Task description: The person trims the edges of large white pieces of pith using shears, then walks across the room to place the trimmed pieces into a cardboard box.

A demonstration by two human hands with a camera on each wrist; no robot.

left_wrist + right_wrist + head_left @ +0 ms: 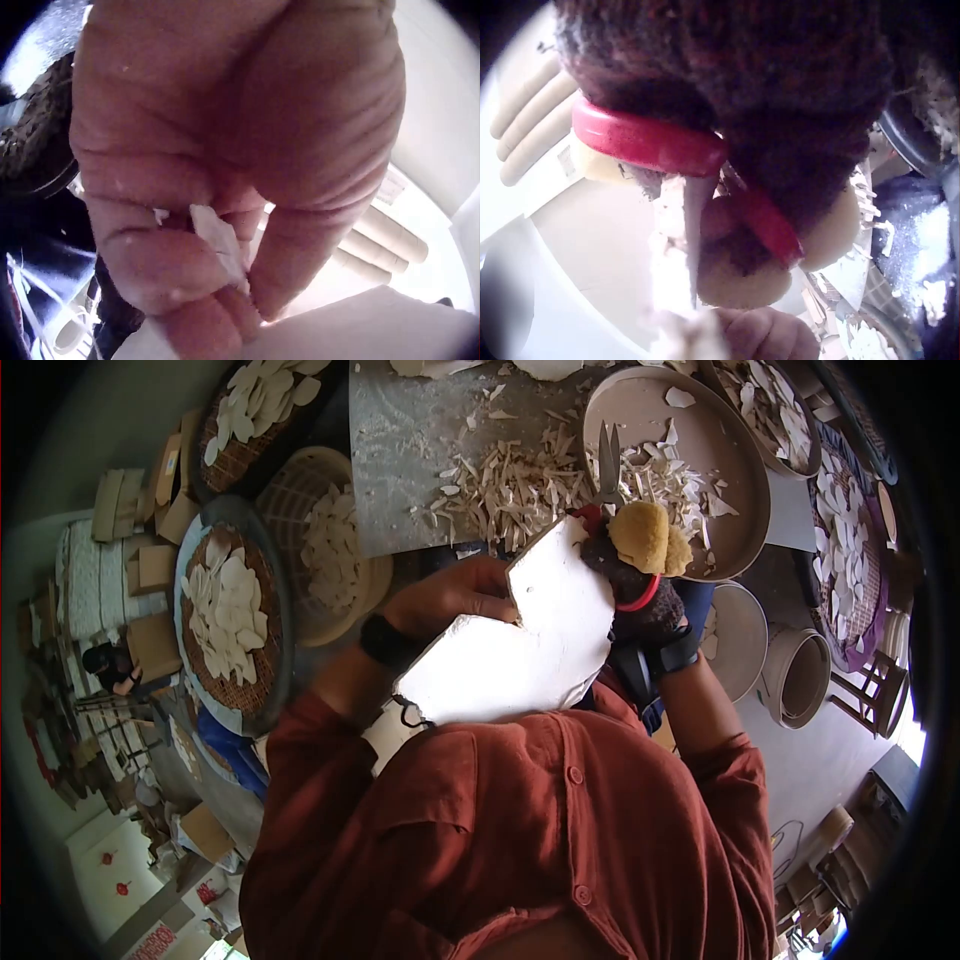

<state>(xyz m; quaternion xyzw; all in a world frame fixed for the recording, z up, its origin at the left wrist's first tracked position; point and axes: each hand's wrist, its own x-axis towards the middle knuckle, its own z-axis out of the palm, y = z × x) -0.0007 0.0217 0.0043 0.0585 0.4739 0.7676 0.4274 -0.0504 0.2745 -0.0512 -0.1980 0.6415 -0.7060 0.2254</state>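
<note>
A large flat white sheet [520,650] with an irregular cut outline is held up in front of my chest. My left hand [455,598] grips its upper left edge; in the left wrist view my fingers [225,150] pinch a white edge [217,236]. My right hand [645,600], in a dark knitted glove [765,90], holds scissors [608,465] with red handles [645,142] and yellow padding [645,538] at the sheet's right edge [675,247]. The blades point away from me, above the sheet.
A grey board [400,470] strewn with white strips lies ahead. A round tray [745,510] holds offcuts. Woven baskets [275,610] of white cut pieces stand at left, more at top right. Two pale buckets [800,670] and a wooden stool [880,690] are at right.
</note>
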